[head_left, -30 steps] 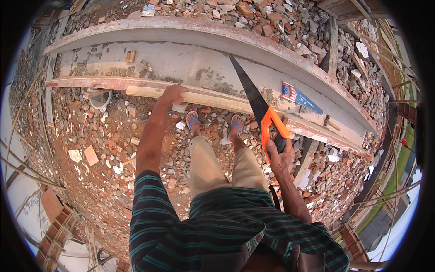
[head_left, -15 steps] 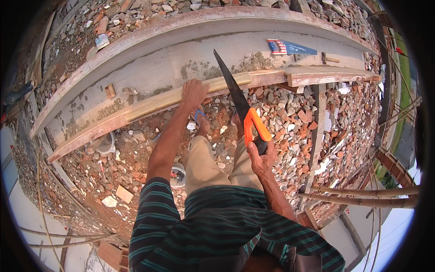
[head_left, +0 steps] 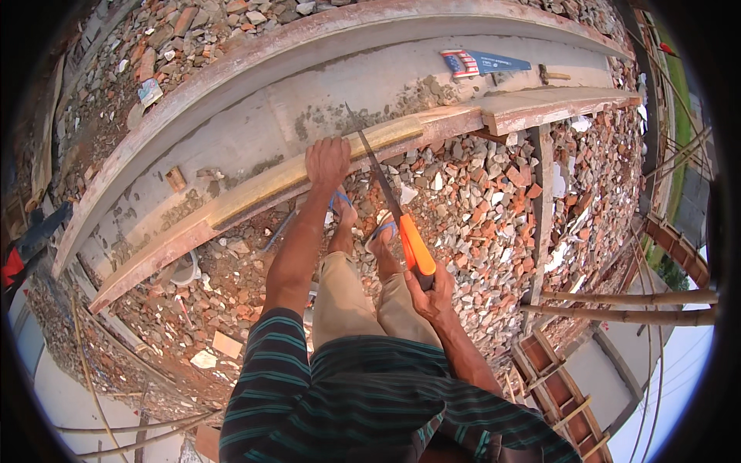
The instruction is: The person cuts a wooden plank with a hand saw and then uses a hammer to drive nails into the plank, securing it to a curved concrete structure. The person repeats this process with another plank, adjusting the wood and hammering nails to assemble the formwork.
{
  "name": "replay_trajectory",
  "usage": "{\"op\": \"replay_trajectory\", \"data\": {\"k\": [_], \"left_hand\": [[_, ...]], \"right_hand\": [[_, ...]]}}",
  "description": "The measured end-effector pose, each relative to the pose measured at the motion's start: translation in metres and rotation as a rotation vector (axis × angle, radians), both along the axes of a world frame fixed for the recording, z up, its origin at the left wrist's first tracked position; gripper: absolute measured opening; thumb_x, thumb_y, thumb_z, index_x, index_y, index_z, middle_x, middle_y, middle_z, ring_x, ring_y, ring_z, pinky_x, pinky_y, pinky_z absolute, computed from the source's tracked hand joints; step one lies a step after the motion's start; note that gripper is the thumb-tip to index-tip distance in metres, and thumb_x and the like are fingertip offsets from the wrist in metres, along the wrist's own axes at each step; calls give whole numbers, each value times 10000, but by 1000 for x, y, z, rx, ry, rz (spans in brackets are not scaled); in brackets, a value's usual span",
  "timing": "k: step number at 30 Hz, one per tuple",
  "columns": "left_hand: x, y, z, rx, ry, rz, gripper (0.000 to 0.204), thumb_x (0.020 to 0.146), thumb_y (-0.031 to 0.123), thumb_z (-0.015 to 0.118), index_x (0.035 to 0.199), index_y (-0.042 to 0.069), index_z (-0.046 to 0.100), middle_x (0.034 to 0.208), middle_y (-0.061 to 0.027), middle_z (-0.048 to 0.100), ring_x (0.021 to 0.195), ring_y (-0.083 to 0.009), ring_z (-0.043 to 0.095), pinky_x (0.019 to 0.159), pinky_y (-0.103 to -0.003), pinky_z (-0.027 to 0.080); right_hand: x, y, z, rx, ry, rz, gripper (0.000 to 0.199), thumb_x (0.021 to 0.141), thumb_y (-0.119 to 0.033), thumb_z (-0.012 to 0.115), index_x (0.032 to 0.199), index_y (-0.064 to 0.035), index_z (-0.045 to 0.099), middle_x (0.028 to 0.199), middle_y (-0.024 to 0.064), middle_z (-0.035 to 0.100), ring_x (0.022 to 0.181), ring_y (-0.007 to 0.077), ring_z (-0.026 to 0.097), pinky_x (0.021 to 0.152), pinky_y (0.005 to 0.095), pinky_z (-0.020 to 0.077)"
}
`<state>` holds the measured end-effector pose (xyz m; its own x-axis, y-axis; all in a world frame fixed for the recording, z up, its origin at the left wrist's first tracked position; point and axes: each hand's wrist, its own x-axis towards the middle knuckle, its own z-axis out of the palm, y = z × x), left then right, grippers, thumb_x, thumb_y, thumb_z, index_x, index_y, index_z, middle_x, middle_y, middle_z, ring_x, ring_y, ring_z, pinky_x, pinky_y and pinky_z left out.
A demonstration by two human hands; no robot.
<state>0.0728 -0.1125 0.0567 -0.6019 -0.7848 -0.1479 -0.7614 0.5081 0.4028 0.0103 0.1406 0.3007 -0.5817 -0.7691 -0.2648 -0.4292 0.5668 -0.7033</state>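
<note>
My right hand (head_left: 432,295) is closed round the orange and black handle of a handsaw (head_left: 386,190). The saw's dark blade points away from me, edge-on, and crosses the long pale wooden batten (head_left: 266,182). Whether its teeth bite into the wood, I cannot tell. Just left of the blade, my left hand (head_left: 328,161) grips the batten from above, its fingers bent over the far side. The batten lies along the near wall top of a long concrete trough (head_left: 285,96).
In the trough lie a second handsaw (head_left: 486,63) with a blue blade cover, a hammer (head_left: 554,75) and a small wood block (head_left: 176,179). Broken brick rubble (head_left: 478,193) covers the ground round my sandalled feet. Bamboo poles (head_left: 625,316) jut in at right. A white bucket (head_left: 185,268) stands left.
My right hand has moved left and turned the saw from flat-on to edge-on, bringing its blade across the batten beside my left hand. My left hand keeps its grip.
</note>
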Motion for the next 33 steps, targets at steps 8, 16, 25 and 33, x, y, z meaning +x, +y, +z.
{"op": "replay_trajectory", "data": {"k": [8,16,25,33], "left_hand": [[-3,5,-5,-75,115,64,169,915,252,586,868,132,695,811,-36,644,851,-233,613,807,-394,435],[-5,6,-6,-38,78,73,124,884,236,618,862,139,692,804,-22,627,819,-229,601,801,-385,425],[-4,4,-5,-25,5,20,104,862,229,630,889,146,686,827,-14,619,839,-219,598,811,-384,425],[-5,2,-5,-8,-45,-5,150,847,174,643,984,141,694,886,7,631,890,-206,604,800,-379,421]], "right_hand": [[-6,-17,-9,-138,31,179,326,706,-36,789,942,-11,565,770,134,609,656,328,596,588,410,476],[1,-26,20,69,-380,-144,412,851,-117,713,1186,26,520,826,115,638,721,186,636,641,326,510],[-5,-48,28,130,-229,59,583,808,-107,741,1337,29,537,905,167,682,742,310,689,685,358,558],[-11,-47,26,85,-165,39,558,802,-82,738,1324,16,566,893,148,692,728,260,699,648,315,556]]}}
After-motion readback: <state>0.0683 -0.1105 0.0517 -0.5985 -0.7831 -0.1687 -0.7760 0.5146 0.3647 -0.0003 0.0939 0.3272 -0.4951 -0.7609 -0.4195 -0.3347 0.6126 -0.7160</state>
